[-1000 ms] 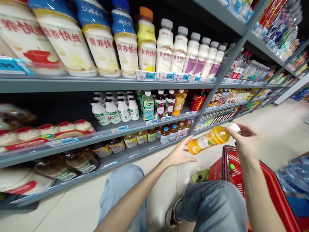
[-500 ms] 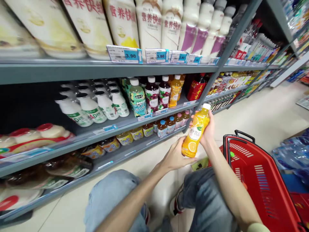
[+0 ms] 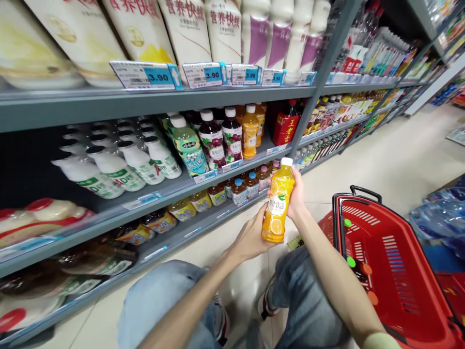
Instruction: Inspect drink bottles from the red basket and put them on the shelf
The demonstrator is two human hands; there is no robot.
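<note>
Between my two hands is an orange juice bottle [image 3: 278, 203] with a white cap and orange slices on its label, standing nearly upright with a slight tilt. My left hand [image 3: 250, 235] grips its lower part from the left side, thumb and fingers partly behind it. Around its upper part, from the right and behind, closes my right hand [image 3: 297, 194]. Matching orange juice bottles [image 3: 250, 133] stand on the middle shelf [image 3: 240, 169], beside dark grape juice bottles [image 3: 212, 140] and a green-labelled bottle [image 3: 191, 148].
A red shopping basket [image 3: 417, 271] stands at my right, with a few bottles with green and orange caps inside. White small-necked bottles [image 3: 131, 160] fill the shelf's left part. Large milk-drink bottles [image 3: 189, 29] line the upper shelf, above price tags [image 3: 147, 75]. Blue-wrapped bottles [image 3: 439, 223] lie far right.
Both hands and the orange juice bottle have shifted left in the view, and the bottle is more upright. The view has turned slightly, showing more of the basket's inside.
</note>
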